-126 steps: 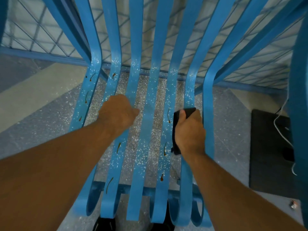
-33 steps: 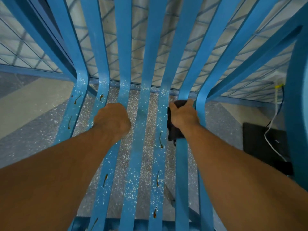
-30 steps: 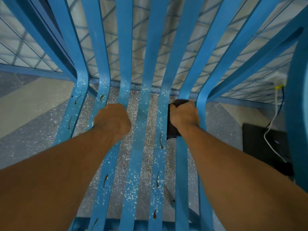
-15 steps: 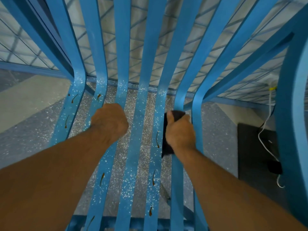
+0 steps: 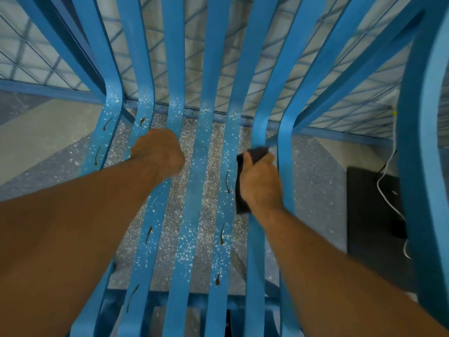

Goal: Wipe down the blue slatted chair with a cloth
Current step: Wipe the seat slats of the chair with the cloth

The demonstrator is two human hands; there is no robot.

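My right hand (image 5: 261, 183) curls its fingers round the dark cloth (image 5: 241, 200), clamping it onto a seat slat of the blue slatted chair (image 5: 198, 190) beneath me. My left hand (image 5: 158, 154) grips another slat, fingers wrapped round it.

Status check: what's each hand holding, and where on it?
Right hand grips the dark cloth at its middle, pressed round a seat slat; both cloth ends stick out. Left hand grips a dusty slat mid-seat.

Partly hidden
The right hand (image 5: 261, 181) covers most of the cloth (image 5: 241, 203); the left hand (image 5: 158, 154) hides its own fingers; the chair (image 5: 211, 57) slats are cut off far and near.
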